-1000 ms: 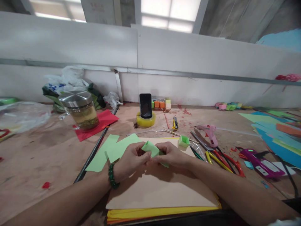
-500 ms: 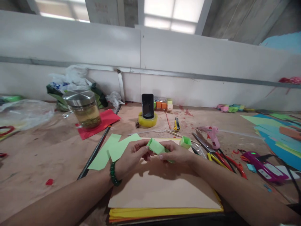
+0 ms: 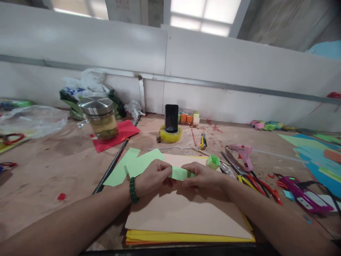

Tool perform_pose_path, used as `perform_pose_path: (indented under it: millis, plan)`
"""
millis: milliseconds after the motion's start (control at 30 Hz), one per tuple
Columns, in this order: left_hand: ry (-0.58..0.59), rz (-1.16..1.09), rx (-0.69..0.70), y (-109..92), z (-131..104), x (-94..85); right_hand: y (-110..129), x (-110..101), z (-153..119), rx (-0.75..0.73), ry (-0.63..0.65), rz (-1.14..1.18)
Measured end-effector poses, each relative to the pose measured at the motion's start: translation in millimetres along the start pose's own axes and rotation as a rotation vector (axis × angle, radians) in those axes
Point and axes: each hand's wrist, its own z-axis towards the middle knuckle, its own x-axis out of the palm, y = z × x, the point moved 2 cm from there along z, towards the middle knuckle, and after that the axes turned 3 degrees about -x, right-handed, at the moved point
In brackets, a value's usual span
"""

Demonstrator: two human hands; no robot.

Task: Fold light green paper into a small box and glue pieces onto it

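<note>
A folded strip of light green paper [image 3: 179, 173] is stretched between my two hands, above a stack of paper with a pale peach sheet [image 3: 186, 209] on top. My left hand [image 3: 157, 173], with a green bead bracelet at the wrist, pinches its left end. My right hand [image 3: 199, 174] grips the other end, with thumb and fingers closed on it. Just beyond my right hand stands a small open green paper box [image 3: 213, 161]. Flat green paper pieces [image 3: 146, 161] lie beyond my left wrist.
A lidded glass jar of tea [image 3: 102, 121] stands on red paper at left. A phone [image 3: 171, 118] leans on a yellow tape roll [image 3: 170, 136]. Rightward lie a pink glue gun [image 3: 243, 154], scissors [image 3: 234, 163], red-handled pliers [image 3: 269, 188] and a purple power strip [image 3: 305, 193].
The green paper, seen half a second ago as an angled, open-ended fold, now looks flatter and level between my hands. The whole view has shifted slightly.
</note>
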Motion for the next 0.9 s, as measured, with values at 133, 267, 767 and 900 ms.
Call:
perform_pose_path:
  millis: [133,267,767,900]
  plan:
    - [0.079,-0.136,-0.097,1.6,-0.1,-0.3,0.3,-1.9,0.5,0.029,0.007,0.005]
    - [0.092,-0.134,-0.179,0.5,-1.0,0.2,1.5,-1.6,0.5,0.06,-0.012,0.007]
    - [0.184,-0.195,-0.239,5.7,-0.5,1.2,3.8,-2.4,-0.9,0.113,0.061,0.121]
    - [0.221,-0.241,-0.24,3.1,-0.7,0.5,2.2,-2.9,-0.7,0.109,0.066,0.127]
